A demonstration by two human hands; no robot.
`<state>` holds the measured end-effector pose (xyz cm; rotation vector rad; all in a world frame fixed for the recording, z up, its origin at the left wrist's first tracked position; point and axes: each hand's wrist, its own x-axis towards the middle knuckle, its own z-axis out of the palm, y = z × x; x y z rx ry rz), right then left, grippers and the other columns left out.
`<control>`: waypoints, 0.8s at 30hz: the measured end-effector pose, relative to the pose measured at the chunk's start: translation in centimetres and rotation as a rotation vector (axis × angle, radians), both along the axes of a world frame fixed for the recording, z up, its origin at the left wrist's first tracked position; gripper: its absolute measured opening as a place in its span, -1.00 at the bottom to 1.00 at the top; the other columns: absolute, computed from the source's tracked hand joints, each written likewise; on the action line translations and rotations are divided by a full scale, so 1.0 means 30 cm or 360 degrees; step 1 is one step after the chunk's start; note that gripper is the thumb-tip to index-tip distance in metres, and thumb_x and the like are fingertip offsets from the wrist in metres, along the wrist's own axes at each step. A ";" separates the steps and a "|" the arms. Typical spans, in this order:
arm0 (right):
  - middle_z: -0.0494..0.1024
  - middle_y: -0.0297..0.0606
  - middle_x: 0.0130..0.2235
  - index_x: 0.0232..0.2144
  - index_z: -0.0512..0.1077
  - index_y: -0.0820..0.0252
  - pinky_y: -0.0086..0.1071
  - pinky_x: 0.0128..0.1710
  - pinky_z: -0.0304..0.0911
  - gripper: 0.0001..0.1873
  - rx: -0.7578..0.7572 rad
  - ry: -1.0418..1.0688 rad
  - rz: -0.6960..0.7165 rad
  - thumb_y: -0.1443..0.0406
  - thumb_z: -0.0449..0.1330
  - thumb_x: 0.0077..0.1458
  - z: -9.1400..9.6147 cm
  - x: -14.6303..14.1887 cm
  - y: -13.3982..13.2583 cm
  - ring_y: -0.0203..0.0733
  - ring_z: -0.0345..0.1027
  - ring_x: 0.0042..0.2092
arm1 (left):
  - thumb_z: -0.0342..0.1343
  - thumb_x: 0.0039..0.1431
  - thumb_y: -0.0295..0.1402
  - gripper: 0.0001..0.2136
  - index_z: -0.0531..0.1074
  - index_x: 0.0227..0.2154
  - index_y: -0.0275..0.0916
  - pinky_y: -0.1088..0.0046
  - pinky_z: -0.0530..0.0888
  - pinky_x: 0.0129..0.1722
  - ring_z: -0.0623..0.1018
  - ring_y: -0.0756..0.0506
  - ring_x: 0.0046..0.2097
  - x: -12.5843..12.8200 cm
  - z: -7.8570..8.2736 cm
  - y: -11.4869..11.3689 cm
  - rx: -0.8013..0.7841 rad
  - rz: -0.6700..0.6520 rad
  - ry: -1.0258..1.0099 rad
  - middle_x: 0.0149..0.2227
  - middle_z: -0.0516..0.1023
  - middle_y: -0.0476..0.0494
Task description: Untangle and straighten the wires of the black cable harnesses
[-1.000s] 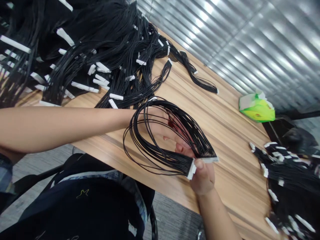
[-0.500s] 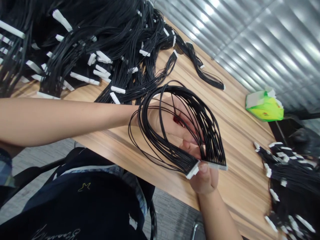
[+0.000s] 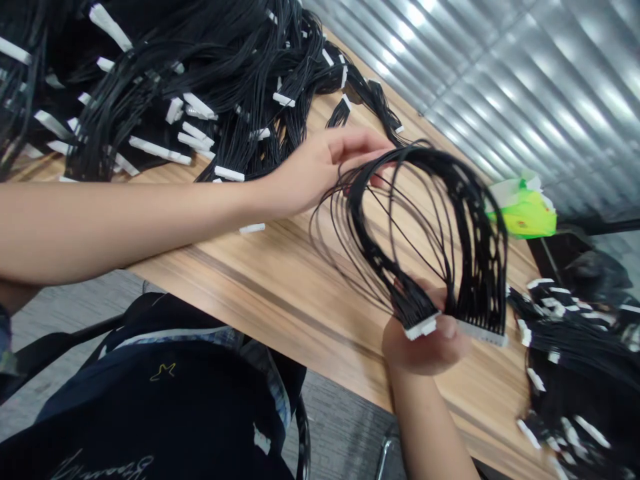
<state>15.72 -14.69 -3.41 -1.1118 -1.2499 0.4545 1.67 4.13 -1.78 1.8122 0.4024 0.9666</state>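
Black wires [image 3: 469, 233] — white connectors [image 3: 422, 327]

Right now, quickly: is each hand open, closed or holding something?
Left hand: loosely open beside the looped black wire bundle; whether it touches cannot be told.
Right hand: closed, holding that bundle near its white end connectors.

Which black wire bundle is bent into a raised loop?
The held bundle, its white connectors close together at the right hand; the other bundles lie on the table.
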 end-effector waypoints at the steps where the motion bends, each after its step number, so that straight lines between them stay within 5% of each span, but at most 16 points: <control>1: -0.03 -0.45 -0.60 -0.56 0.13 0.04 -0.30 -0.60 -0.11 -0.62 0.0044 0.0022 -0.0065 0.08 0.15 0.19 0.003 -0.006 0.008 -0.24 -0.10 -0.59 | 0.10 0.33 -0.13 -0.68 0.45 -0.20 -0.36 0.56 0.49 -0.22 0.50 0.12 -0.28 0.002 0.000 0.006 -0.0065 -0.0053 -0.0116 -0.28 0.52 -0.04; 4: -0.05 -0.47 -0.59 -0.53 0.16 0.02 -0.29 -0.61 -0.05 -0.69 0.0180 0.0102 -0.0229 0.09 0.14 0.16 -0.003 -0.016 0.024 -0.22 -0.04 -0.61 | 0.22 0.16 -0.01 -0.60 0.43 -0.34 -0.33 0.62 0.36 -0.31 0.41 0.14 -0.31 -0.003 -0.002 0.007 0.0017 -0.0081 -0.0296 -0.32 0.47 -0.01; 9: -0.03 -0.42 -0.55 -0.53 0.23 0.01 -0.23 -0.53 0.00 -0.74 0.0449 0.0070 -0.0587 0.15 0.07 0.19 -0.011 -0.017 0.029 -0.17 -0.08 -0.56 | 0.13 0.28 -0.05 -0.67 0.45 -0.43 -0.22 0.47 0.38 -0.32 0.46 0.06 -0.38 -0.025 -0.013 0.016 0.0693 0.0214 0.0138 -0.41 0.52 -0.02; 13: 0.02 -0.37 -0.58 -0.60 0.20 0.03 -0.21 -0.51 -0.04 -0.62 0.0436 -0.0187 -0.0595 0.17 0.01 0.28 -0.010 -0.013 0.020 -0.15 -0.04 -0.57 | 0.10 0.22 -0.14 -0.76 0.49 -0.17 -0.16 0.40 0.46 -0.18 0.59 -0.02 -0.22 -0.042 -0.008 0.056 0.1260 0.0008 0.0087 -0.26 0.60 -0.05; 15: 0.08 -0.34 -0.59 -0.61 0.21 0.04 -0.21 -0.51 -0.06 -0.60 0.0409 -0.0277 -0.0601 0.16 0.02 0.30 -0.009 -0.012 0.016 -0.14 0.03 -0.56 | 0.05 0.20 -0.18 -0.66 0.42 -0.02 -0.21 0.37 0.45 -0.08 0.58 -0.05 -0.09 -0.050 0.006 0.055 0.1283 -0.0001 -0.0264 -0.14 0.57 -0.07; 18: 0.15 -0.33 -0.58 -0.57 0.26 0.04 -0.21 -0.51 -0.08 -0.63 0.0371 -0.0308 -0.0618 0.14 0.08 0.30 -0.013 -0.012 0.010 -0.13 0.08 -0.54 | 0.05 0.24 -0.26 -0.81 0.46 -0.20 -0.25 0.44 0.42 -0.13 0.54 0.04 -0.16 -0.059 0.036 0.012 0.1196 0.0254 -0.0617 -0.26 0.51 -0.01; 21: 0.22 -0.32 -0.54 -0.48 0.34 0.03 -0.18 -0.48 -0.03 -0.69 0.0318 -0.0334 -0.0543 0.17 0.05 0.33 -0.028 -0.010 0.003 -0.12 0.13 -0.51 | 0.17 0.25 -0.26 -0.93 0.51 -0.29 -0.08 0.49 0.46 -0.20 0.58 0.09 -0.27 -0.064 0.057 -0.051 0.1522 0.0241 -0.0468 -0.40 0.53 0.13; 24: 0.30 -0.28 -0.49 -0.41 0.38 0.04 -0.14 -0.42 0.05 -0.73 0.0276 -0.0363 -0.0489 0.20 0.01 0.35 -0.047 -0.005 -0.007 -0.08 0.21 -0.45 | 0.02 0.37 -0.12 -0.81 0.54 -0.20 0.14 0.35 0.51 -0.07 0.63 0.06 -0.22 -0.064 0.054 -0.094 0.1624 0.0173 -0.0102 -0.35 0.60 0.21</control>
